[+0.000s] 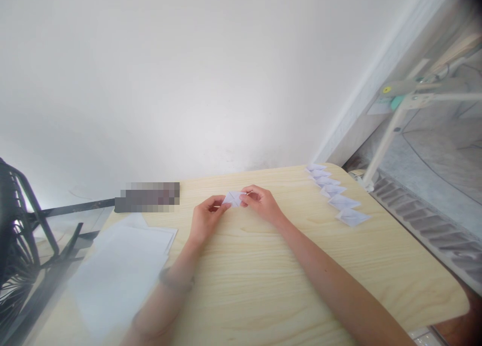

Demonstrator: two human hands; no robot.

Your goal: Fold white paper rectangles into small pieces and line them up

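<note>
Both hands (205, 215) (261, 202) pinch small, apparently folded paper (234, 199).

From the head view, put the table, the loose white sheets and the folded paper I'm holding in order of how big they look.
Largest to smallest:
1. Table
2. Loose white sheets
3. Held folded paper

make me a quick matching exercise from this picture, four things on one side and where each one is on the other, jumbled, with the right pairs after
Things
1. Single folded paper
2. Row of folded paper shapes
3. Loose white sheets
4. Dark band

Places
A. On the left side of the table
B. Around the left arm
C. Held between the left hand and the right hand
D. Along the right side of the table

Right pairs: 1-C, 2-D, 3-A, 4-B
</note>
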